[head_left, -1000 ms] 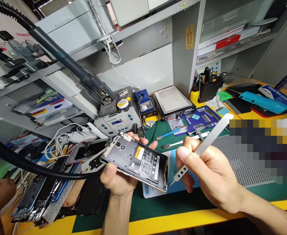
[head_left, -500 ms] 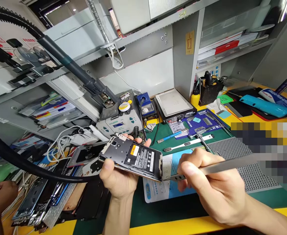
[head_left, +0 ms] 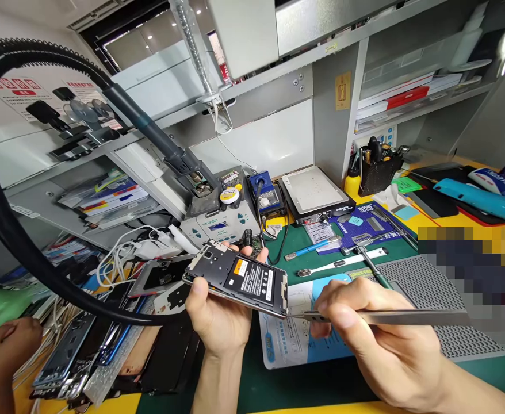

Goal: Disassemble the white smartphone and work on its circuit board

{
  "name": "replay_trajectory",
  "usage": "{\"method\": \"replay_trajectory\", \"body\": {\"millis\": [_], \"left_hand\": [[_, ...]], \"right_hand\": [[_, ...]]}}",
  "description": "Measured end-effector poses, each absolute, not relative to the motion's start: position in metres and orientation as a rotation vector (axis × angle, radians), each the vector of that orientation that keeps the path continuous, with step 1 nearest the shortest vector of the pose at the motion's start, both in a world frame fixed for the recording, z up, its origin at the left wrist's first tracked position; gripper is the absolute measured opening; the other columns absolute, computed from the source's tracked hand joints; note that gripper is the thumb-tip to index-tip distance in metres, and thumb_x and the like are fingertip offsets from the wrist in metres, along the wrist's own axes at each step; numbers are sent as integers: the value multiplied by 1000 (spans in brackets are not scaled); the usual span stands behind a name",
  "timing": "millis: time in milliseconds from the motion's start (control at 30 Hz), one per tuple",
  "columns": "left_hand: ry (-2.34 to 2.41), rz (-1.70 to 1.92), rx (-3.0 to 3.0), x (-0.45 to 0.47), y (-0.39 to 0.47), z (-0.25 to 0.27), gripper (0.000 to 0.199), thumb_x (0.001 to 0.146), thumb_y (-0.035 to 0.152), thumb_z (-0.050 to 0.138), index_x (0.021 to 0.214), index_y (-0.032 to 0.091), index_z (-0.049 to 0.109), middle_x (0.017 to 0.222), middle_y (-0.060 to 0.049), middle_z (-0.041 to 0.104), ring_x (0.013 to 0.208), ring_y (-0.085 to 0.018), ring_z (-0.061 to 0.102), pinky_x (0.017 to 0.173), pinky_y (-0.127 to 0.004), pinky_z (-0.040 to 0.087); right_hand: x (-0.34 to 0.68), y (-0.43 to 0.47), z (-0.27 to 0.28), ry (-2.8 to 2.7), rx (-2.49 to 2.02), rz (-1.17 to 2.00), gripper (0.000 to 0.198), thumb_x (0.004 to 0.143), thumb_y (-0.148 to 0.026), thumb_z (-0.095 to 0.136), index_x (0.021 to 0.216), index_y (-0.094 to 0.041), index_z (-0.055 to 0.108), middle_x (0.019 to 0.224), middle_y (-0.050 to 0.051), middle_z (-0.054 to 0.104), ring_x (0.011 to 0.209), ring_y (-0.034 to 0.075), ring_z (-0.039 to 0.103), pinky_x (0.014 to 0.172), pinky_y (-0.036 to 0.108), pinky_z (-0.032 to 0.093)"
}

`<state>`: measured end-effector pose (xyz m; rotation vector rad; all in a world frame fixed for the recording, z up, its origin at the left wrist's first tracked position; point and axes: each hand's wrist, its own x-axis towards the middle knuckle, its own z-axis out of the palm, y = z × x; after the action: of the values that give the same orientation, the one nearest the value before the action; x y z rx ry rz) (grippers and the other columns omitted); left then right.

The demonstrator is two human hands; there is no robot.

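At the frame's centre, an already opened phone [head_left: 207, 266], its battery [head_left: 252, 282] still seated, is gripped by the curled left hand [head_left: 224, 325], while a metal tool [head_left: 401, 317], pinched in the right hand [head_left: 375, 328], is seemingly touched to its lower-right corner.

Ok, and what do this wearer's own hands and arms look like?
The left hand and right hand are gloveless, with no ring showing on the visible fingers. Each forearm in view is bare: no sleeve, watch or bracelet shows.
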<state>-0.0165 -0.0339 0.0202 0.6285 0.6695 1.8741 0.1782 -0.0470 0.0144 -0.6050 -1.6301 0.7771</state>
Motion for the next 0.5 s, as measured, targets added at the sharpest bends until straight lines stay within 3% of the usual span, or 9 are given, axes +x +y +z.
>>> {"method": "replay_trajectory", "body": {"millis": [200, 333, 500], "left_hand": [[600, 1765, 557, -16, -34, 21, 47, 81, 55, 64, 109, 18, 72, 102, -8, 70, 98, -28, 67, 98, -61, 53], [594, 1661, 464, -15, -35, 21, 46, 84, 55, 63, 107, 17, 72, 103, -8, 70, 96, -26, 67, 99, -60, 53], [636, 1590, 424, -13, -37, 19, 48, 85, 56, 64, 105, 14, 73, 101, -9, 70, 92, -24, 67, 96, -58, 55]], "right_hand": [[181, -44, 19, -1629, -518, 1056, 18, 100, -15, 49, 84, -22, 56, 70, -1, 64, 60, 12, 65, 59, 24, 53], [182, -44, 28, -1735, -476, 1006, 9, 94, -13, 58, 92, -21, 62, 73, -3, 68, 63, 10, 67, 62, 19, 54], [184, -43, 38, -1904, -471, 875, 20, 87, -7, 68, 101, -22, 68, 81, -4, 76, 70, 9, 72, 68, 15, 55]]}}
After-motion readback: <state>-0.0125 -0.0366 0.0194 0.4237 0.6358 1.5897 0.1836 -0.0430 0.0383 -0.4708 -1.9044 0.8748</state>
